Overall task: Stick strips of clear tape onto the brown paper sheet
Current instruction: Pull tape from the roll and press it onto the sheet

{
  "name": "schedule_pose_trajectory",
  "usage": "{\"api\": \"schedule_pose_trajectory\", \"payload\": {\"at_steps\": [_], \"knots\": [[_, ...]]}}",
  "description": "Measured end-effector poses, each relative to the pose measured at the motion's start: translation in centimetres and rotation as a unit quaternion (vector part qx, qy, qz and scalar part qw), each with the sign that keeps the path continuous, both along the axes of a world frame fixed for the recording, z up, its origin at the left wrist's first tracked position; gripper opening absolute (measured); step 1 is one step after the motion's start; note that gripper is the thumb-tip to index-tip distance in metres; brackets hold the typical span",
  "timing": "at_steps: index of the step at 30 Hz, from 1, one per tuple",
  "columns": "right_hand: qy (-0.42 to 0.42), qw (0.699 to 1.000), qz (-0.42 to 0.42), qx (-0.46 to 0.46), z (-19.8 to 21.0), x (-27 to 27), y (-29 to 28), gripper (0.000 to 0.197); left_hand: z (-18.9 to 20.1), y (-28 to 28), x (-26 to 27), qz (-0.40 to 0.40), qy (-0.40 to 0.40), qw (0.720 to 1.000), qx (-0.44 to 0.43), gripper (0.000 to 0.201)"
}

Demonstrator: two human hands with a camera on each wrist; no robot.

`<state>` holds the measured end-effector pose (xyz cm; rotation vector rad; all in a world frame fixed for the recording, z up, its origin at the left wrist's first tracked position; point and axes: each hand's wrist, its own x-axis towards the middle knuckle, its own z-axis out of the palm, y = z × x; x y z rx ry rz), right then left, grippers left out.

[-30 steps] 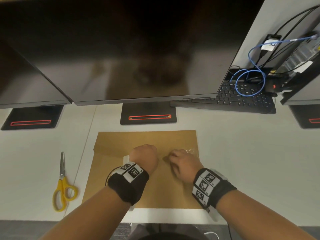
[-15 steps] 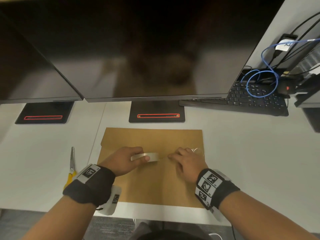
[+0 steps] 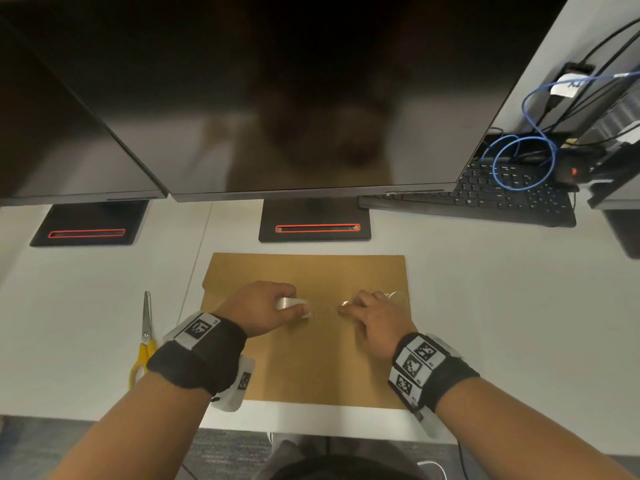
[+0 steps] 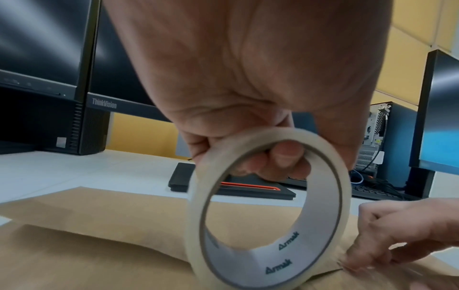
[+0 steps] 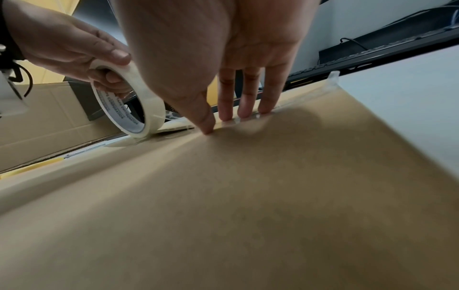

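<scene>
The brown paper sheet (image 3: pixel 311 358) lies flat on the white desk. My left hand (image 3: pixel 266 306) grips the roll of clear tape (image 3: pixel 290 303), thumb on its rim and fingers through the core; the roll (image 4: pixel 268 212) (image 5: pixel 129 102) stands on edge just above the paper. A clear strip (image 3: pixel 323 311) runs from the roll rightward to my right hand (image 3: pixel 370 313). The straight right fingertips (image 5: pixel 244 113) press the strip's end flat on the paper (image 5: pixel 248 196). More clear tape (image 5: pixel 331 83) sits at the paper's far right edge.
Yellow-handled scissors (image 3: pixel 143 337) lie on the desk left of the paper. Two monitor bases (image 3: pixel 313 223) (image 3: pixel 88 225) stand behind it under dark monitors (image 3: pixel 277 98). A black keyboard (image 3: pixel 485 199) with a blue cable (image 3: pixel 523 161) sits at the back right.
My left hand has drawn the tape roll leftward away from the right hand, pulling out a strip. The right hand has stayed pressed on the paper.
</scene>
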<state>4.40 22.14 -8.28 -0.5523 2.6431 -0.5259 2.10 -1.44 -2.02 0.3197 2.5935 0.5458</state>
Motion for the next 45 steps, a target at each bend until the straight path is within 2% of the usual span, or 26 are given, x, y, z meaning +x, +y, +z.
{"api": "schedule_pose_trajectory", "payload": {"at_steps": [6, 9, 14, 18, 20, 22, 25, 27, 33, 37, 40, 45], "knots": [[-0.006, 1.000, -0.003, 0.001, 0.2, 0.2, -0.1, 0.044, 0.4, 0.2, -0.4, -0.025, 0.005, 0.999, -0.048, 0.034], [-0.011, 1.000, -0.001, 0.004, 0.5, 0.1, -0.2, 0.046, 0.9, -0.7, -0.9, -0.001, 0.031, 0.997, -0.070, 0.037], [-0.014, 1.000, -0.008, 0.024, 0.9, 0.3, -0.4, 0.047, 0.1, -1.8, -0.4, -0.017, 0.013, 0.994, -0.104, 0.038], [-0.036, 0.997, 0.023, 0.069, 1.4, 0.3, -1.1, 0.076, -0.5, -1.8, -0.1, 0.004, 0.037, 0.992, -0.119, 0.040], [-0.034, 0.996, 0.036, 0.077, 1.8, 0.3, -1.6, 0.081, -0.6, -1.6, 0.0, 0.008, 0.038, 0.991, -0.129, 0.039], [-0.030, 0.995, 0.050, 0.085, 1.9, 0.4, -1.9, 0.081, -0.5, -1.1, 0.1, 0.007, 0.043, 0.989, -0.140, 0.036], [-0.036, 0.992, 0.045, 0.109, 2.1, 0.4, -2.2, 0.062, -0.3, -0.1, 0.3, -0.005, 0.057, 0.986, -0.159, 0.033], [-0.035, 0.989, 0.053, 0.133, 2.1, 0.2, -2.5, 0.056, -0.4, 0.2, 0.4, -0.013, 0.059, 0.985, -0.164, 0.038], [-0.007, 0.984, 0.099, 0.145, 1.6, 0.5, -3.8, 0.054, -0.8, -0.6, 1.0, 0.013, 0.065, 0.994, -0.090, 0.034], [-0.034, 0.989, 0.077, 0.122, 1.9, 0.7, -4.2, 0.064, -0.5, -1.9, 1.1, 0.025, 0.078, 0.995, -0.063, 0.036], [-0.058, 0.989, 0.075, 0.117, 2.4, 0.5, -4.2, 0.074, -0.4, -2.7, 1.1, 0.047, 0.055, 0.997, -0.038, 0.042], [-0.090, 0.986, 0.079, 0.117, 3.0, -0.1, -4.3, 0.078, -0.6, -2.7, 1.2, 0.059, 0.046, 0.997, -0.006, 0.039]]}}
